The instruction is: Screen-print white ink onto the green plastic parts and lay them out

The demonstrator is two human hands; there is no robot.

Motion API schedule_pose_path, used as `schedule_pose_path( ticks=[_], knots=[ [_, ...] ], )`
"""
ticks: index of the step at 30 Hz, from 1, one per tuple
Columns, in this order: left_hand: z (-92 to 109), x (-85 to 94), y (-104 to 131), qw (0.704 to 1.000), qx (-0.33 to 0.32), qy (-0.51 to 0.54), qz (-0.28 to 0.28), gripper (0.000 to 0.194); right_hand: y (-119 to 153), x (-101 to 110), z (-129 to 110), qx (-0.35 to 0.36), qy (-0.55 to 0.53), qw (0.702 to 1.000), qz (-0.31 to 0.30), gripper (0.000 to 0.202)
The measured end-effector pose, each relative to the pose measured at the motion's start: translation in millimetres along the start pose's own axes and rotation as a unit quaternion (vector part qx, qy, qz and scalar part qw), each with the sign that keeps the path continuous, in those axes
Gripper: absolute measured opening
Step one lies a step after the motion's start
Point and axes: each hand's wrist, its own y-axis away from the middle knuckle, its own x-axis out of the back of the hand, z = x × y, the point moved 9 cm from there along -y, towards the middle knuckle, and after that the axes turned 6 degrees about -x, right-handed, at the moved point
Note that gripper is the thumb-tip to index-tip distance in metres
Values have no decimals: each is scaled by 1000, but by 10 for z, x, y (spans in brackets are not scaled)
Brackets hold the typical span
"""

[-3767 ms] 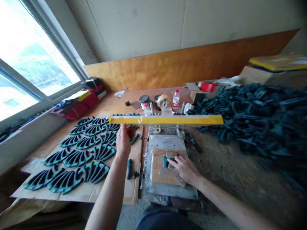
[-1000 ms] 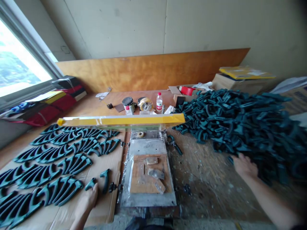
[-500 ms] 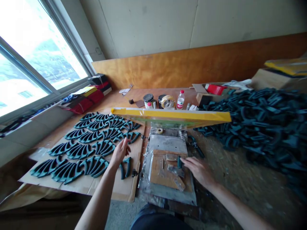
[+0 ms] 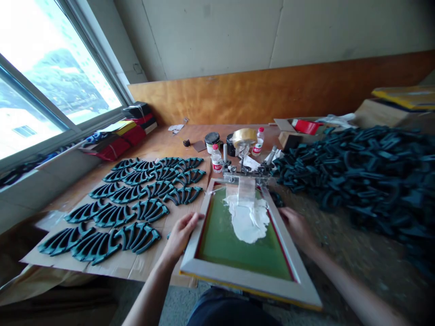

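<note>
A silk-screen printing frame (image 4: 256, 276) with a pale border and green mesh (image 4: 217, 244) lies low over the work base, sloping toward me. White ink (image 4: 249, 226) is spread on the mesh below a squeegee-like pale block (image 4: 246, 192). My left hand (image 4: 183, 233) is closed on the frame's left edge. Beside the frame's right edge is my right hand (image 4: 299, 226), slightly blurred, its fingertips close to a dark green curved piece (image 4: 277, 198); the frame partly hides them, so I cannot tell whether they grip anything. The frame covers the wooden jig.
Rows of dark green curved handles (image 4: 108, 222) lie on cardboard (image 4: 132, 267) to the left. A large heap of similar pieces (image 4: 374, 181) covers the right side. Behind the frame stand a metal hinge clamp (image 4: 244, 175), bottles (image 4: 216, 160), a tub (image 4: 212, 140) and a tape roll (image 4: 244, 136).
The screen frame has swung down from raised to low over the jig. My left hand has moved to its left edge. My right hand has left the jig and shifted right of the frame.
</note>
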Motion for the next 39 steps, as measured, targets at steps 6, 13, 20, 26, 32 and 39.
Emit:
schedule_pose_path(
  ticks=[6, 13, 20, 26, 32, 39],
  knots=[
    [-1015, -164, -9, 994, 36, -100, -18, 72, -663, 199, -658, 57, 15, 998, 31, 49],
    [-1227, -130, -88, 985, 33, -167, -19, 63, -91, -313, -1094, 179, 42, 975, -120, 14],
    [-1210, -138, -75, 990, 28, -137, -12, 61, 157, -169, -1142, 259, -17, 955, -144, 16],
    [-1182, -158, -55, 994, 45, -95, -16, 66, 477, -63, -1257, 319, -25, 947, 30, 32],
    [-1046, -177, -43, 996, 51, -63, -35, 71, -119, -9, -1043, 160, -60, 983, -67, 27],
    [-139, -53, -39, 998, 46, 32, -26, 58, -944, 575, -412, -15, 0, 1000, 25, 47]
  ],
)
